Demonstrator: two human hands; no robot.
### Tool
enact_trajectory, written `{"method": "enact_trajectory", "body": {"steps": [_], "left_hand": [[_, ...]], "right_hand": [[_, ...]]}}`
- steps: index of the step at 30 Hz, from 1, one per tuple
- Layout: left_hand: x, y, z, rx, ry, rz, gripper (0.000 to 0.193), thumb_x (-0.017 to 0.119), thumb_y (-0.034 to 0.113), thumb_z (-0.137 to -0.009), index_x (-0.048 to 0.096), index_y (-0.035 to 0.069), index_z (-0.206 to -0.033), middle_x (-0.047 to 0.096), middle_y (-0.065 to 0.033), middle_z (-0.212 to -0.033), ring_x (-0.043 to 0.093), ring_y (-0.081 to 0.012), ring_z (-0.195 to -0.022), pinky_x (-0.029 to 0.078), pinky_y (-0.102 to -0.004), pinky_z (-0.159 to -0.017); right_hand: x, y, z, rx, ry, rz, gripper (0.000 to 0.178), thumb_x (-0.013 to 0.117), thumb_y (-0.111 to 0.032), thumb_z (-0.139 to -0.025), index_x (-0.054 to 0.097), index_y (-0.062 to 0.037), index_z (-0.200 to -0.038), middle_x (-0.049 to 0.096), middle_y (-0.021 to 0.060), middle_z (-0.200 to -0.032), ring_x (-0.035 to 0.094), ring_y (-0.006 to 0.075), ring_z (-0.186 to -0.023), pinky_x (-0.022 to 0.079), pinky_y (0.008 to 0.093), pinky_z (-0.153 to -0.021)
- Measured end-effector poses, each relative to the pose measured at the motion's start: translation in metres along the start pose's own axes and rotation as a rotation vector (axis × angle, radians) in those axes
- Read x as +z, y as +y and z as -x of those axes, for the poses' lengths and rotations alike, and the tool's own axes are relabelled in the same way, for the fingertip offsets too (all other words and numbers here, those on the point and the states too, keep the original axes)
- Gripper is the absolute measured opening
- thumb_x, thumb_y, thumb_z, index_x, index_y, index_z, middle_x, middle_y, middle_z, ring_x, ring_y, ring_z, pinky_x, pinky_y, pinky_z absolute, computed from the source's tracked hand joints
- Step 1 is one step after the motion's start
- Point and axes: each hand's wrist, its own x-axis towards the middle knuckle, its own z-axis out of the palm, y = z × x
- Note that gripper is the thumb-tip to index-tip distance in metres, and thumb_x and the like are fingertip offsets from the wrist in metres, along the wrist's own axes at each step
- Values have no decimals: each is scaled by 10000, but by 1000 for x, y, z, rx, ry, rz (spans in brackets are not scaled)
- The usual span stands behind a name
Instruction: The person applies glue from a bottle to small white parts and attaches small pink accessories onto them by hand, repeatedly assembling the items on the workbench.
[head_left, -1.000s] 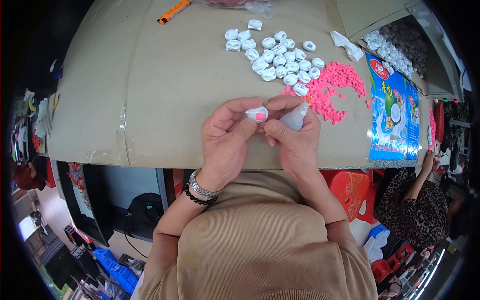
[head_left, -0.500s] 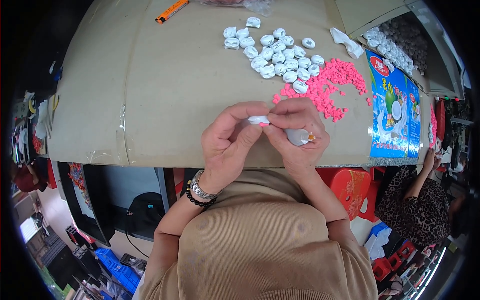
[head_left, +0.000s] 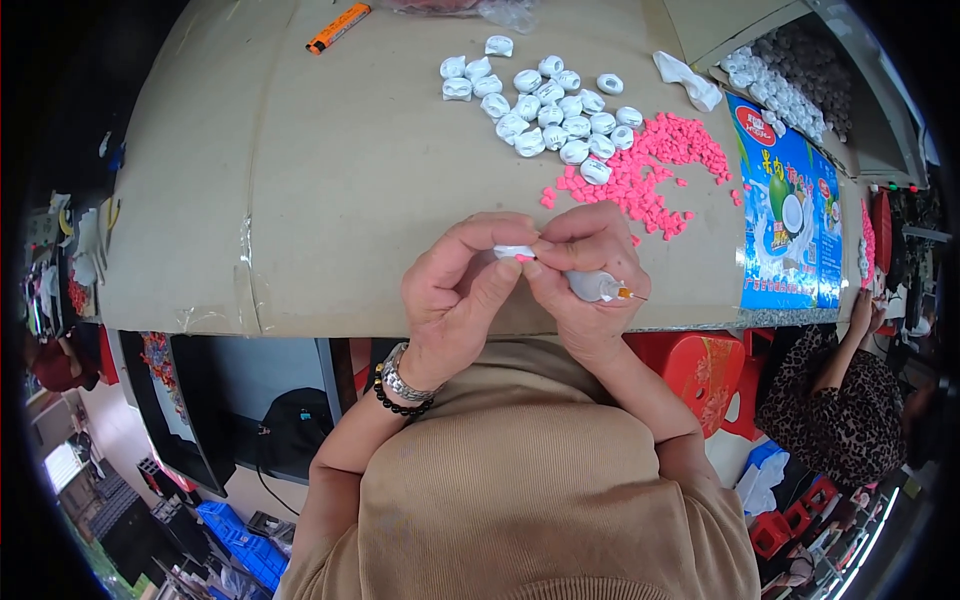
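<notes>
A small white moulded part [head_left: 510, 252] is pinched between the thumb and fingers of my left hand [head_left: 445, 285]. At its right end shows a small pink piece [head_left: 525, 259], where the fingertips of my right hand [head_left: 585, 318] press together against it. Tucked in my right palm is a translucent squeeze bottle [head_left: 588, 286] with an orange neck and thin needle tip pointing right. Beyond my hands lies a group of similar rounded white parts [head_left: 549, 116]. Small pink pieces [head_left: 660, 165] are scattered beside them, towards the right.
An orange cutter-like tool [head_left: 339, 28] lies at the far left of the brown-covered table [head_left: 180, 200]. A crumpled white cloth [head_left: 687, 82] and a blue printed sheet [head_left: 785, 220] are on the right. Behind the sheet, a box holds many white parts [head_left: 770, 85]. Another person [head_left: 840, 400] sits at right.
The bottle in my right hand has tilted, so its needle now points more to the right. Both hands stay together on the white part. The view has shifted slightly.
</notes>
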Motion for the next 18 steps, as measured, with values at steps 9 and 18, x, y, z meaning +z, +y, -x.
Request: {"method": "enact_trajectory", "body": {"steps": [9,18], "left_hand": [[-74,36,-31,57,145,-1089,175,603,-22,-842,650,33,-1002,639,-110,-1059,584,-184,-912,443,-285,-857],[-44,29,-72,347,-128,-1565,528,741,292,-732,568,103,-1194,514,-166,-1232,432,-372,-1149,332,-461,-938]], "right_hand": [[-34,12,-9,267,9,-7,204,651,95,-741,651,22,-932,582,98,-998,577,110,-669,463,224,-552],[-58,17,-22,373,247,-130,151,624,97,-761,634,-7,-869,594,43,-929,544,102,-828,453,232,-705]]}}
